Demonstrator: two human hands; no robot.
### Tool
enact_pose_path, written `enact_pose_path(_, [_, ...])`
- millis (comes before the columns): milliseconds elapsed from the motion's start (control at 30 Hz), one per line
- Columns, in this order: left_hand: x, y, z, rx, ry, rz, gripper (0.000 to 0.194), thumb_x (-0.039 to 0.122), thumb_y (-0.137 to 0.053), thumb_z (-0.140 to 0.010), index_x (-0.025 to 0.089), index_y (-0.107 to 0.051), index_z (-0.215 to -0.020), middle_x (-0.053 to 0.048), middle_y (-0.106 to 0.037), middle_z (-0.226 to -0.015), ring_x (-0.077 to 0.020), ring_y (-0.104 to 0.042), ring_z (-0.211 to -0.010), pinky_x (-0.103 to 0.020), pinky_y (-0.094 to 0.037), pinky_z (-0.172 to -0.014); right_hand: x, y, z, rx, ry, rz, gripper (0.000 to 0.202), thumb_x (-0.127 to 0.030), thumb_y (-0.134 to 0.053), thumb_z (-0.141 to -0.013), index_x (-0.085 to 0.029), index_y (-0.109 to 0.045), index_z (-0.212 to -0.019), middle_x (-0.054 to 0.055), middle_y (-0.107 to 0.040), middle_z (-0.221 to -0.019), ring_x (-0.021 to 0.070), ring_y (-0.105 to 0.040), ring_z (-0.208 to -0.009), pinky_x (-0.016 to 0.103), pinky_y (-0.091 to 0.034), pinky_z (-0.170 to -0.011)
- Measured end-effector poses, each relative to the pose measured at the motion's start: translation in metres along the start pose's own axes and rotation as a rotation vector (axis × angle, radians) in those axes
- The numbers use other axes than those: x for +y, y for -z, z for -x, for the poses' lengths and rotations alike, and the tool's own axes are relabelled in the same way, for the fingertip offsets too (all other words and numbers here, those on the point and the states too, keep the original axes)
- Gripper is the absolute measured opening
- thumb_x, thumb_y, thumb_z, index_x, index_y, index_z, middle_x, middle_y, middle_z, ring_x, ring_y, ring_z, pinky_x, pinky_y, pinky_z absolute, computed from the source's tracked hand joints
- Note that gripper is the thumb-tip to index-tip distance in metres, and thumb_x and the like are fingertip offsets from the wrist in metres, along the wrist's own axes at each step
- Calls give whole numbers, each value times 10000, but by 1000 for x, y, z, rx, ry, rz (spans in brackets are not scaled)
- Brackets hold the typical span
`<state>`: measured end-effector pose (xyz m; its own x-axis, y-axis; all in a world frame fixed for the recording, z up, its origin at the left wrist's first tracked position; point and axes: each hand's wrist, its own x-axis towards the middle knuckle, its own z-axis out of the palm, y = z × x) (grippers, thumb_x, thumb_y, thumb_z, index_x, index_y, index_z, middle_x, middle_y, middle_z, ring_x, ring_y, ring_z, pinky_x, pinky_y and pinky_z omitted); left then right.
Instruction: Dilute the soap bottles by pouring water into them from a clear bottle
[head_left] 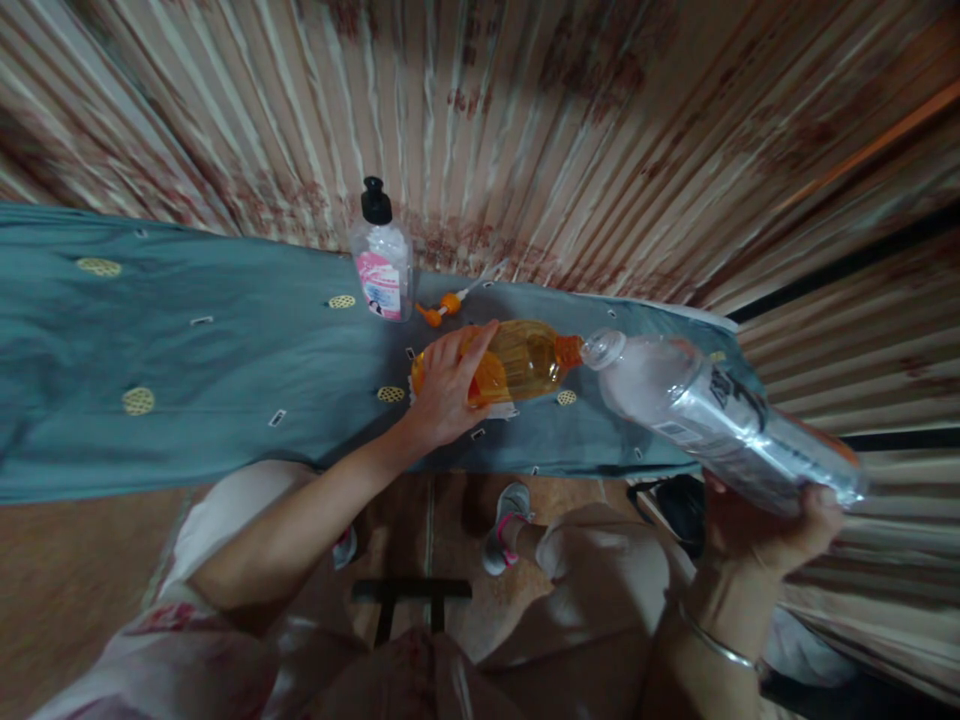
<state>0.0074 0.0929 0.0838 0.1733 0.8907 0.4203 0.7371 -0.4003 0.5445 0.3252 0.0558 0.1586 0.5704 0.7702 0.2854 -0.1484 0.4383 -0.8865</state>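
Note:
Lying tilted over the cloth-covered table is an orange bottle (532, 358) with an orange neck that points right. My left hand (446, 385) is wrapped around its left part. A large clear bottle (675, 390) with a black-printed label slants down to the right, its open mouth right at the orange neck; whether they touch is hard to tell. My right hand (776, 520) holds the clear bottle from below near its base. An orange pump top (446, 305) with a clear tube lies behind the orange bottle. Something white shows beneath the orange bottle.
A clear bottle with a black pump (377, 270) and a pink label stands at the table's back edge. The teal cloth (225, 370) covers the narrow table. A pleated curtain (487, 130) hangs behind. My legs and a dark bar are below the front edge.

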Motion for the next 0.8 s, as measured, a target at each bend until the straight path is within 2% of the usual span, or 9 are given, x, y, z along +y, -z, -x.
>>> enact_pose_path(400, [0,-1,0,14,-11,-3,1000,340,-817,-750,207,-288,-1589,-161,-491,-1485,-357,-463,-1338,-519,-380,-1133,3,2,-2,-53,39,-16,416,-450,-671,-513,-264,-709,-884,5,-651,-902,164,-536,-698,169,-232,-318])
enact_pose_path(567, [0,-2,1,21,-8,9,979,363,-811,-769,214,-297,-1588,-154,-489,-1482,-357,-462,-1341,-506,-373,-1136,1,3,-2,-79,33,-23,425,-444,-696,-522,-262,-712,-906,-5,-647,-904,154,-538,-698,178,-266,-321])
enact_pose_path(800, [-1,-3,1,32,-22,-7,999,346,-825,-755,204,-290,-1586,-162,-489,-1481,-348,-461,-1335,-493,-377,-1130,1,4,-2,-25,-9,-54,400,-400,-726,-492,-297,-691,-877,-27,-642,-949,151,-552,-708,178,-279,-313])
